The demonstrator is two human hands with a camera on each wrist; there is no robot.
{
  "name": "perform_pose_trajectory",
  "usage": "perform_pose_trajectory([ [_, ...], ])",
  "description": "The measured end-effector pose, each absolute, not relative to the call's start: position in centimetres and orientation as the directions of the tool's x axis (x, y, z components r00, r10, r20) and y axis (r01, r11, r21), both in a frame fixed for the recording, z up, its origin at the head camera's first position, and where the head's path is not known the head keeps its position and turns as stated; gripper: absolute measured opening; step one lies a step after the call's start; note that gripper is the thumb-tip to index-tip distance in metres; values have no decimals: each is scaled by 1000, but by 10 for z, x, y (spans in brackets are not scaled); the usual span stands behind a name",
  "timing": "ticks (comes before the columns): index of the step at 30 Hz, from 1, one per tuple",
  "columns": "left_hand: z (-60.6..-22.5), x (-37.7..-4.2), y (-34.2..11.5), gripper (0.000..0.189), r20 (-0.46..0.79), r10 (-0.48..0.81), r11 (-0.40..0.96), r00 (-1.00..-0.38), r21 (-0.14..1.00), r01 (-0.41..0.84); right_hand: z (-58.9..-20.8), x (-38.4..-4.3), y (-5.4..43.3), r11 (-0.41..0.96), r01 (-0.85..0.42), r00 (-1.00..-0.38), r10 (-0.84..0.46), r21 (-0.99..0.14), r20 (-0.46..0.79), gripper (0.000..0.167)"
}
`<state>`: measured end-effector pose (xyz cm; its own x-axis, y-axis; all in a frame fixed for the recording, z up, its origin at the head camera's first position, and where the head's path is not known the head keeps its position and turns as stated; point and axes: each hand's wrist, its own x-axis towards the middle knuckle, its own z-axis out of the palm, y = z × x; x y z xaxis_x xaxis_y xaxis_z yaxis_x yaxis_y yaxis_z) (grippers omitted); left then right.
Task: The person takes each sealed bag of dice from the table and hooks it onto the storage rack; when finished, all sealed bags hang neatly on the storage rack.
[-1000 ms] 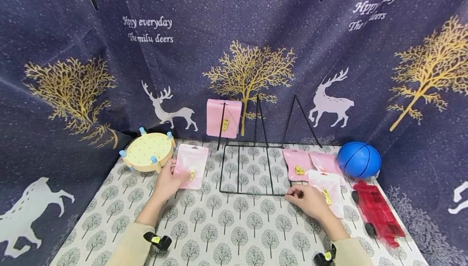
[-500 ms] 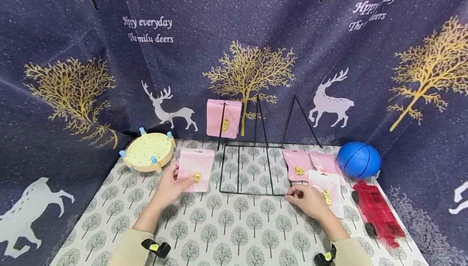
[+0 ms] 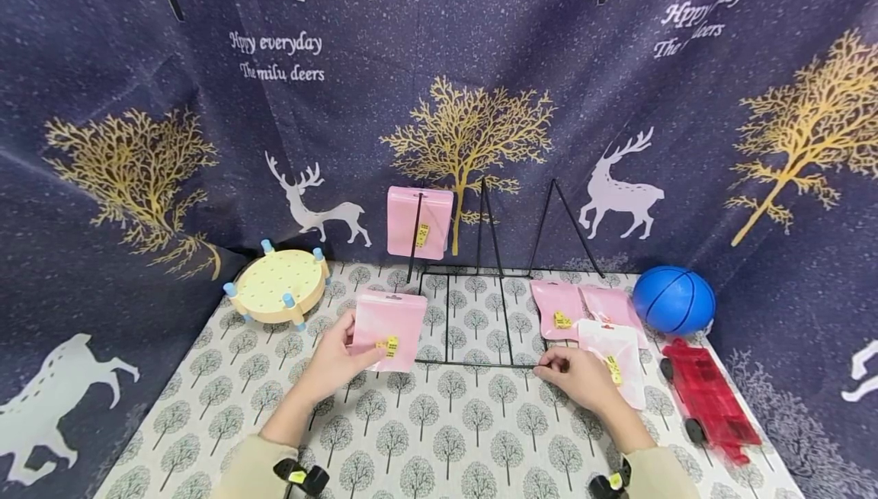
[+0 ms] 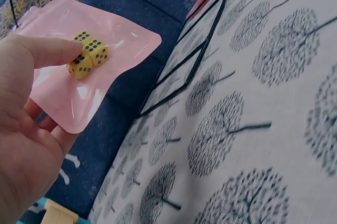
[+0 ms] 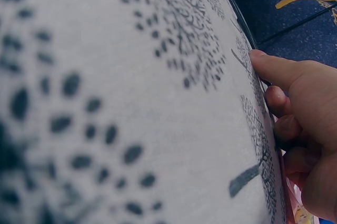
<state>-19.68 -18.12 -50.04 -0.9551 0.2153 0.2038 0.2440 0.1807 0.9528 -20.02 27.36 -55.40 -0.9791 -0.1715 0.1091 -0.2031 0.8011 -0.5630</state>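
Left grip (image 3: 338,356): I pinch a pink pouch (image 3: 398,320) holding yellow dice (image 4: 98,51), raised by the near left corner of the black wire rack (image 3: 480,364).
Right grip (image 3: 578,375): I pinch the rack's near right corner.
Tabletop (image 3: 391,449): pale cloth printed with dark trees; blue ball (image 3: 674,299) and red toy car (image 3: 713,400) at right, yellow pegged disc (image 3: 277,282) at left.
Deer curtain (image 3: 439,27): dark blue, hanging behind, with white deer, gold trees, white lettering.

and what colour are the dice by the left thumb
The dice are yellow with black dots, clearest in the left wrist view.
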Motion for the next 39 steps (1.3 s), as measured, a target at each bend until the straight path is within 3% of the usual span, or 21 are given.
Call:
perform_pose_trajectory([
  [30,-462,-193,-92,62,350,397,106,-849,901,421,-556,-200,275,790,-196,-980,-170,-581,99,16],
  [39,-448,-190,-74,62,351,397,78,-848,907,413,-557,-201,275,790,-207,-978,-176,-577,110,16],
])
